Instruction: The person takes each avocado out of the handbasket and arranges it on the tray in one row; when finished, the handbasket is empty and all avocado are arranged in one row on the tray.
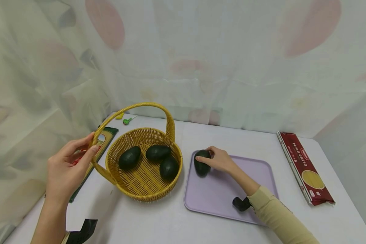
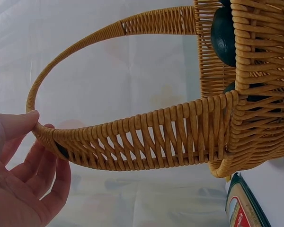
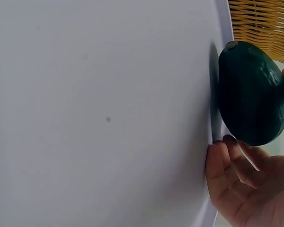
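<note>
"While both hands are busy over the white table [image 1: 146, 220], what takes up most room on it?"

"A wicker basket [image 1: 144, 179] with three avocados [image 1: 129, 158] inside, and a lilac tray [image 1: 211, 195] at about three o'clock from it. A red spaghetti pack [image 1: 306, 167] lies at the tray's three o'clock."

"And the hands?"

"The left hand [image 1: 62, 171] is at the basket's nine o'clock, thumb and fingertips pinching the handle [image 1: 170, 130]. The right hand [image 1: 221, 161] has thumb and fingers curled about a dark avocado [image 1: 202, 167]."

"Where is that one?"

"At the tray's ten o'clock corner. Whether its underside touches the tray, I cannot tell."

"How does it lie?"

"Its long axis runs roughly twelve to six in the head view, and it sits at nine o'clock from the right palm. The right hand is nearer; the left is well apart, across the basket."

"Which relation counts most?"

"I'd say basket to avocado: the basket's mouth lies at nine o'clock from it, near, with the tray's edge and the basket's wall between."
</note>
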